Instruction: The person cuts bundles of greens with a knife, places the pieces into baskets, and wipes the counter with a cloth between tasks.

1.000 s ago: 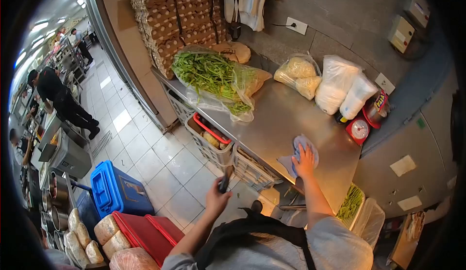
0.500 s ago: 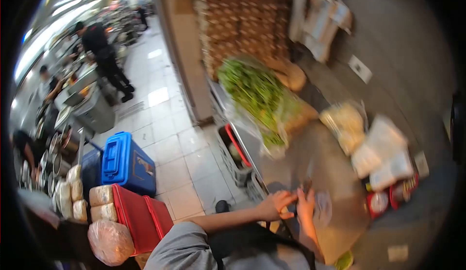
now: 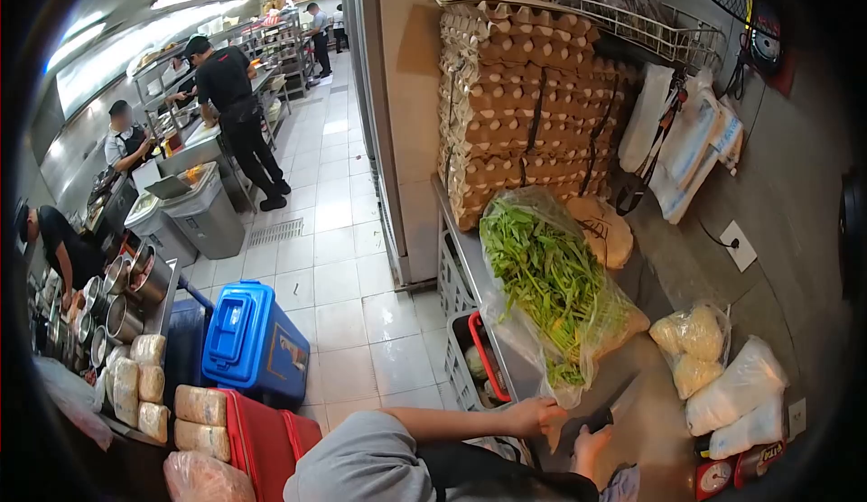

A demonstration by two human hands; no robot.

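My right hand [image 3: 591,448] is wrapped round the black handle of a knife [image 3: 623,399], whose blade points away over the steel table [image 3: 646,376]. To its left, my left hand [image 3: 536,418] has its fingers curled together at the near end of a clear plastic bag [image 3: 562,388]; the exact grip is hard to make out. Leafy green vegetables [image 3: 551,272] with long stems fill that bag, which lies along the table's left side.
Stacked egg trays [image 3: 515,114] stand behind the greens. On the right lie a bag of pale food [image 3: 691,344], white plastic bags [image 3: 736,389] and a red scale [image 3: 713,477]. A crate [image 3: 465,353], a blue bin [image 3: 239,335] and red boxes [image 3: 257,430] stand left. Several co-workers [image 3: 230,96] are beyond.
My hands, close together before, have moved apart. The left is now at the bag's near end, and the right holds the knife. The view has shifted, with the scene now lower and further right.
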